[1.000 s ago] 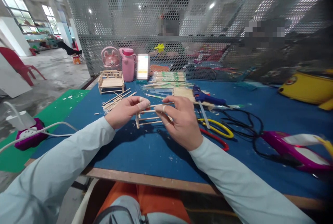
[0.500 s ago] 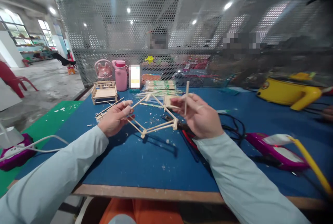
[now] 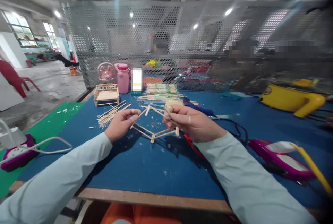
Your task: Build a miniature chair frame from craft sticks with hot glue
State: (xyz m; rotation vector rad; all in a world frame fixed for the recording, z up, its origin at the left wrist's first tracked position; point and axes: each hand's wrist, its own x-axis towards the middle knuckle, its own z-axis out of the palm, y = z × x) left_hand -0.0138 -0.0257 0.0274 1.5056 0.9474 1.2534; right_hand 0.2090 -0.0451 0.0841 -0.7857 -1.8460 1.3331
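Pinched at its left corner by my left hand [image 3: 122, 121], a many-sided frame of thin wooden sticks [image 3: 142, 131] is held tilted above the blue table. Short pegs stick out at its corners. My right hand [image 3: 184, 118] is closed at the frame's right side, fingertips around a small wooden stick [image 3: 169, 109]. The fingers partly hide this stick and the frame's right edge, so whether the two touch I cannot tell. Loose sticks [image 3: 110, 114] lie beyond my left hand, next to a miniature wooden bench [image 3: 106, 95].
Red-handled pliers [image 3: 192, 145] lie under my right wrist, near black cables. Packs of sticks [image 3: 161, 88], a lit phone [image 3: 137, 79] and a pink bottle [image 3: 122, 78] stand at the back before a perforated metal screen [image 3: 109, 33]. Right are a purple power strip [image 3: 282, 158] and yellow pot [image 3: 288, 97].
My right hand has moved left and inward with the stick, from beside the frame to its right side. The stick, upright before, is now partly hidden. The view has shifted slightly.
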